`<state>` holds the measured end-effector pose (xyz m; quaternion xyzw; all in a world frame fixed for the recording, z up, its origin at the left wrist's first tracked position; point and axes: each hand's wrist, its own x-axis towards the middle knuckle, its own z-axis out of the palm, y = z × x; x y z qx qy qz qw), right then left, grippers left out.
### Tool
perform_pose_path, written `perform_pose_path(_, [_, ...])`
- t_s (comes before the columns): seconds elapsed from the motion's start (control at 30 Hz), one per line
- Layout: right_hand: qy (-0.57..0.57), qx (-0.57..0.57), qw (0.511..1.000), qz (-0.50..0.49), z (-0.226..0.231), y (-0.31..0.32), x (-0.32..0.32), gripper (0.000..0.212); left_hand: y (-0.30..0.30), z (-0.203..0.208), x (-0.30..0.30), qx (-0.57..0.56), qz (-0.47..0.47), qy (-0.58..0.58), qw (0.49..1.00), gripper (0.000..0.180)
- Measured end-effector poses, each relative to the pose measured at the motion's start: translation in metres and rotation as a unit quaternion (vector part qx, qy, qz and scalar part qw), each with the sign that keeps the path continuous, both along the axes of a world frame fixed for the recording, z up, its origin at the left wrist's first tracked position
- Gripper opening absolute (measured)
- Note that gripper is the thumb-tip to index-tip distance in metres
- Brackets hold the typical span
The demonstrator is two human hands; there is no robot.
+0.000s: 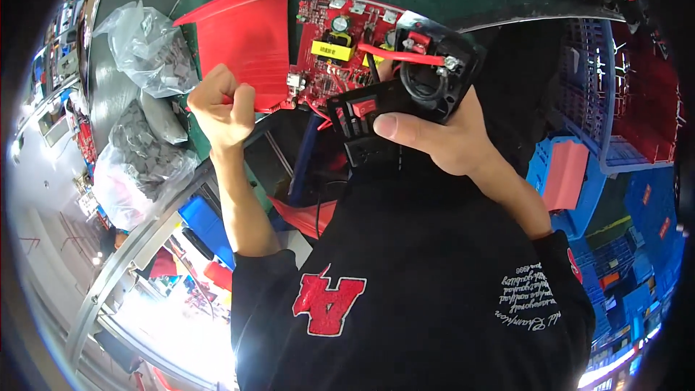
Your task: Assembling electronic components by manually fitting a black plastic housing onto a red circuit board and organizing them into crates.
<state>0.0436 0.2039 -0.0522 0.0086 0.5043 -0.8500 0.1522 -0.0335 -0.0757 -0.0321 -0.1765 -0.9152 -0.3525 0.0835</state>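
two clear bags (124, 32) hold grey pieces (141, 145); left fingers (217, 94) fisted, interior unseen; right fingers (413, 132), partly hidden, grip black panel (394, 94).

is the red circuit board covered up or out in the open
Out in the open: the red circuit board shows its upper components, and the ribbed red panel lies left of it, not over it.
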Motion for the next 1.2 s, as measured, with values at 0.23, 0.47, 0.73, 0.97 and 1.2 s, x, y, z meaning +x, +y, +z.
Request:
perform_pose_path(0.23, [0.024,0.018,0.999,-0.034,-0.001,-0.002,0.0,0.051,0.001,0.002,0.0,-0.008,-0.002,0.008,1.0,0.022])
perform_pose_path(0.47, [0.011,0.021,0.999,-0.022,0.007,-0.003,-0.003,0.044,0.0,-0.002,-0.001,-0.008,-0.01,0.026,1.0,0.022])
perform_pose_path(0.73, [-0.003,0.075,0.997,0.026,0.012,-0.004,-0.019,0.049,0.003,0.008,-0.004,-0.045,-0.039,0.008,0.998,0.023])
perform_pose_path(0.97, [0.013,0.048,0.999,-0.013,0.003,-0.006,-0.016,0.051,0.006,0.009,-0.002,-0.07,-0.03,-0.016,0.997,0.021])
perform_pose_path(1.2, [-0.01,0.05,0.997,0.06,0.005,-0.004,-0.019,0.033,0.004,0.011,0.0,-0.084,-0.021,-0.024,0.996,0.022])
